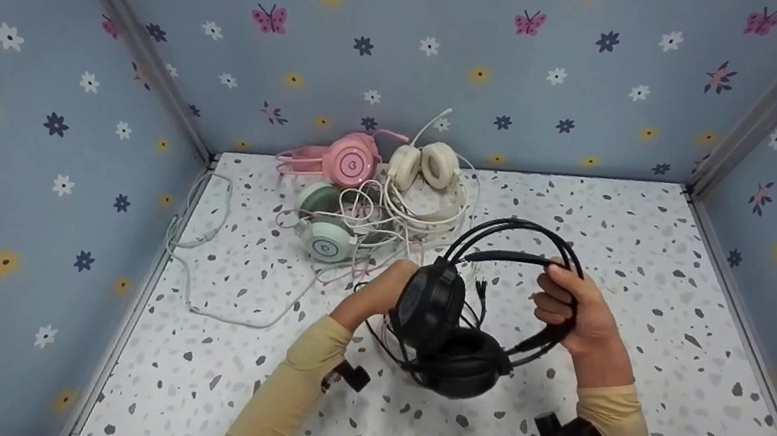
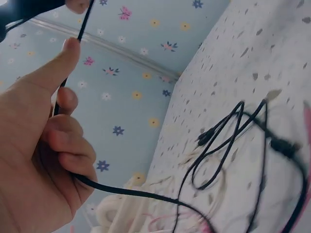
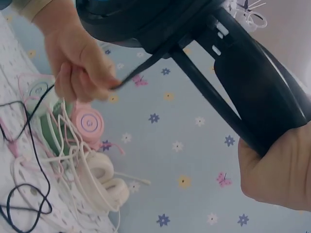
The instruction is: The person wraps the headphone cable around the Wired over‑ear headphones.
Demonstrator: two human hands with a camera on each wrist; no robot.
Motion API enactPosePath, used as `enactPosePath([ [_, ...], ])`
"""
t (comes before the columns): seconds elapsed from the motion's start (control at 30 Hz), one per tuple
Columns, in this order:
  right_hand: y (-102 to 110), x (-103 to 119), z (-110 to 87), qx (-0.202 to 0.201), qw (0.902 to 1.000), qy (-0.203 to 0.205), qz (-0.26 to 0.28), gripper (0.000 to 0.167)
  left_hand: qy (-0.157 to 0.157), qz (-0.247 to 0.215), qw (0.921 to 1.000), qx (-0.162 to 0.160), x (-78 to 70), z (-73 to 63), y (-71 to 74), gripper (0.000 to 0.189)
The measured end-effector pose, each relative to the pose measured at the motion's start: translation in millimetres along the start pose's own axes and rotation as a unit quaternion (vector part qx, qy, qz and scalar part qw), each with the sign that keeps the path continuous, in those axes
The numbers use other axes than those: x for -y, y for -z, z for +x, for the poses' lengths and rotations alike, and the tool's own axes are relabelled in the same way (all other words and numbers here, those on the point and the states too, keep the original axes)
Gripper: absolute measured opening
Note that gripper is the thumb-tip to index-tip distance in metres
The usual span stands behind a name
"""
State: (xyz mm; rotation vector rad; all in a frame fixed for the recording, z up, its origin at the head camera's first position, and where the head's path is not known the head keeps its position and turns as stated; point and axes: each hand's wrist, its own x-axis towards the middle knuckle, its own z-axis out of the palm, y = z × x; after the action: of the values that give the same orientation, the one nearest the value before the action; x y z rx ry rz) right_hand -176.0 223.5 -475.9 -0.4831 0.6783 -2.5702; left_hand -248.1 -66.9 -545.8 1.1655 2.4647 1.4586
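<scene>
Black headphones [image 1: 463, 378] are held up over the speckled tabletop, ear cups toward the left and headband toward the right. My right hand [image 1: 593, 320] grips the headband, its fingers wrapped around the band. Behind the ear cups, my left hand [image 1: 382, 292] is partly hidden in the head view. The left wrist view shows that hand's fingers curled around the thin black cable [image 2: 131, 192]. In the right wrist view the cable runs from an ear cup to the left hand [image 3: 80, 68]. Below, loose cable loops and plugs [image 2: 206, 137] lie close to the tabletop.
Pink headphones [image 1: 353, 161], cream headphones [image 1: 439, 166] and green headphones [image 1: 327, 240] lie at the back of the table [image 1: 679, 346], their cords tangled together. A pale cord [image 1: 225, 318] loops out to the left. Flower-patterned panels [image 1: 411, 48] stand around the back and sides.
</scene>
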Motion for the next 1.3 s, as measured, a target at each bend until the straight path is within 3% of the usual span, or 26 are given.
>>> enactPosePath([
  [0.03,2,1,0.0,0.0,1.0,-0.001,-0.009,0.022,0.021,0.03,0.9991,0.021,0.2,2.9,5.3,0.026],
  [0.13,8,2,-0.2,-0.014,0.9991,-0.004,-0.04,0.019,0.084,0.062,0.9905,0.089,-7.4,10.3,21.4,0.031],
  [0.23,12,1,-0.9,-0.027,0.9949,-0.004,-0.097,0.019,0.078,0.117,0.9817,0.129,-12.8,17.1,36.6,0.032],
  [0.3,14,1,-2.7,-0.038,0.9884,0.001,-0.147,0.017,0.076,0.13,0.9793,0.136,-15.9,19.2,48.4,0.037],
  [0.4,15,0,-7.2,-0.064,0.9716,0.018,-0.227,0.015,0.09,0.138,0.9806,0.107,-21.1,20.6,67.5,0.047],
  [0.47,14,0,-8.9,-0.1,0.9562,0.034,-0.273,0.014,0.103,0.139,0.9823,0.072,-25.2,20.6,78.6,0.051],
  [0.67,15,-2,-5.9,-0.251,0.8926,0.085,-0.365,0.017,0.106,0.145,0.9833,-0.031,-51.5,18.5,92.6,0.051],
  [0.8,21,-6,-5.6,-0.316,0.8628,0.129,-0.373,0.023,0.074,0.159,0.9821,-0.067,-78.9,9.8,85.3,0.044],
  [0.9,22,-11,-2.6,-0.344,0.8504,0.174,-0.357,0.027,0.052,0.179,0.9794,-0.079,-102.6,1.8,74.1,0.036],
  [1.07,20,-17,4.1,-0.361,0.8503,0.235,-0.302,0.03,0.053,0.166,0.9812,-0.083,-134.0,-12.3,43.6,0.026],
  [1.2,13,-21,9.6,-0.368,0.8485,0.282,-0.256,0.032,0.06,0.1,0.9906,-0.071,-145.5,-24.2,13.8,0.025],
  [1.3,6,-25,14.4,-0.373,0.8442,0.317,-0.219,0.029,0.067,0.039,0.9937,-0.08,-146.5,-30.3,-11.9,0.026],
])
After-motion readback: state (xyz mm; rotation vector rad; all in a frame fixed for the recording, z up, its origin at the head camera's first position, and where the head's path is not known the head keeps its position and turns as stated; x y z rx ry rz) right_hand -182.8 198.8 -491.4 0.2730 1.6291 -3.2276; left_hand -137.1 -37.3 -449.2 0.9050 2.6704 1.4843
